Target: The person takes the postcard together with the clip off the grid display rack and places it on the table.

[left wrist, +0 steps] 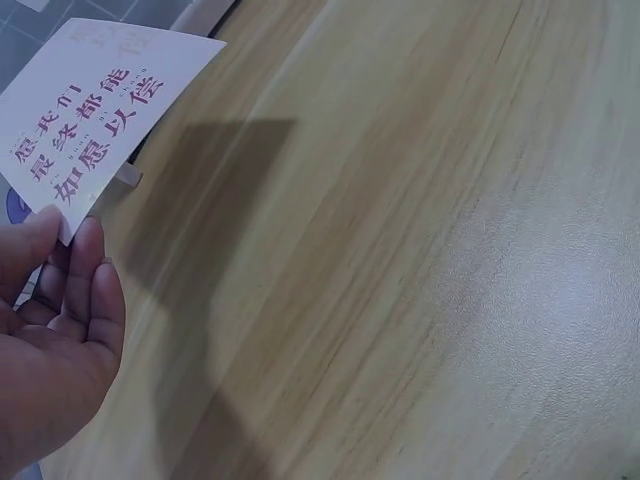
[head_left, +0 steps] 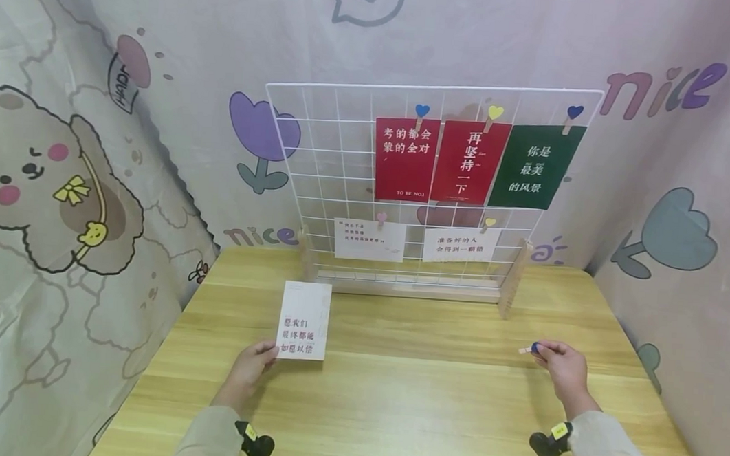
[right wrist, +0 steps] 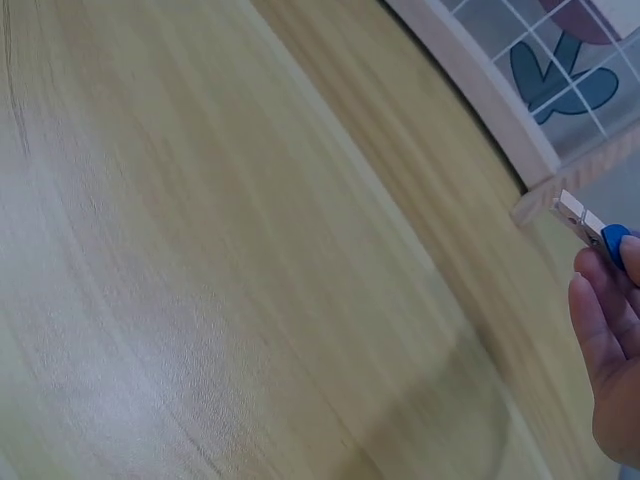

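Observation:
My left hand (head_left: 251, 368) pinches the lower left corner of a white card (head_left: 306, 307) with red Chinese writing. In the left wrist view the thumb lies over the card's corner (left wrist: 85, 110) with fingers behind it, and the card's shadow falls on the wood. Off to the right, my right hand (head_left: 563, 369) pinches a small wooden clothespin (head_left: 526, 350) with a blue heart on it. The right wrist view shows the clothespin (right wrist: 578, 217) pointing away from the fingertips, near the foot of the rack. Both hands are held above the table, well apart.
A white wire grid (head_left: 332, 143) stands in a wooden base (head_left: 399, 289) at the table's back. Clipped to it are two red cards (head_left: 405, 168), a green card (head_left: 532, 171) and two white cards (head_left: 369, 242), each under a heart clothespin. Patterned cloth (head_left: 182, 53) hangs behind and beside the table (head_left: 405, 409).

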`<act>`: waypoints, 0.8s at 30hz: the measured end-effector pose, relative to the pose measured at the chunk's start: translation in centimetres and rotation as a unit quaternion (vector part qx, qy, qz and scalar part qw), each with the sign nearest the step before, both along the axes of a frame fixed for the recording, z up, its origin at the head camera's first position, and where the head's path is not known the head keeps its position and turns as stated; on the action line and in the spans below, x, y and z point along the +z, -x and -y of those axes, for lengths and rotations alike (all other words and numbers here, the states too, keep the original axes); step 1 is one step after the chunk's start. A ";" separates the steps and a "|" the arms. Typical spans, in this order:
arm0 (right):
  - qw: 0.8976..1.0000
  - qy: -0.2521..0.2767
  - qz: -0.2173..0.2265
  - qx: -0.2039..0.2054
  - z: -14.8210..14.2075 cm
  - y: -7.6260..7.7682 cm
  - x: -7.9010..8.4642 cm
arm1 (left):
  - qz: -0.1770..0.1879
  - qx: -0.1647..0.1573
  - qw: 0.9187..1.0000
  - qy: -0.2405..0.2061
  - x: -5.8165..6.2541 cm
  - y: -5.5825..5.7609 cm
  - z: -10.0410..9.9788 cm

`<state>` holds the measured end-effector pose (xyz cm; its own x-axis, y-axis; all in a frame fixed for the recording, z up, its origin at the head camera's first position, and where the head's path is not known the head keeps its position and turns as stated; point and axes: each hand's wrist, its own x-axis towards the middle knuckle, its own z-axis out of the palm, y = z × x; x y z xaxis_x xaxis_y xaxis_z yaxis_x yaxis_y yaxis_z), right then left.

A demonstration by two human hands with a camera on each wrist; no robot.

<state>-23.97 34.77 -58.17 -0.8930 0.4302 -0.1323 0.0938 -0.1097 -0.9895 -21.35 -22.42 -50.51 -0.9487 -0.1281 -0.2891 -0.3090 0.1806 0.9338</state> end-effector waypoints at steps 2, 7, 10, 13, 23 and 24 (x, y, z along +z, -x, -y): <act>1.000 -0.011 0.001 0.003 0.0 -0.1 0.0 | 0.002 0.002 1.000 -0.004 -0.1 0.0 0.0; 0.999 -0.036 0.023 0.030 0.5 -0.9 1.2 | 0.006 0.007 1.000 -0.010 -0.4 0.0 -0.1; 0.996 -0.050 0.053 0.054 1.3 -1.9 3.3 | 0.011 0.007 1.000 -0.008 -0.4 0.0 -0.1; 0.992 -0.074 0.076 0.072 2.2 -2.9 5.4 | 0.016 0.010 1.000 -0.004 -0.5 0.0 -0.2; 0.978 -0.138 0.132 0.084 3.0 -4.0 6.5 | 0.037 0.016 0.999 -0.010 -1.0 -0.1 -0.1; 0.976 -0.147 0.131 0.094 3.0 -4.0 6.5 | 0.039 0.014 0.999 -0.014 -1.1 -0.1 -0.1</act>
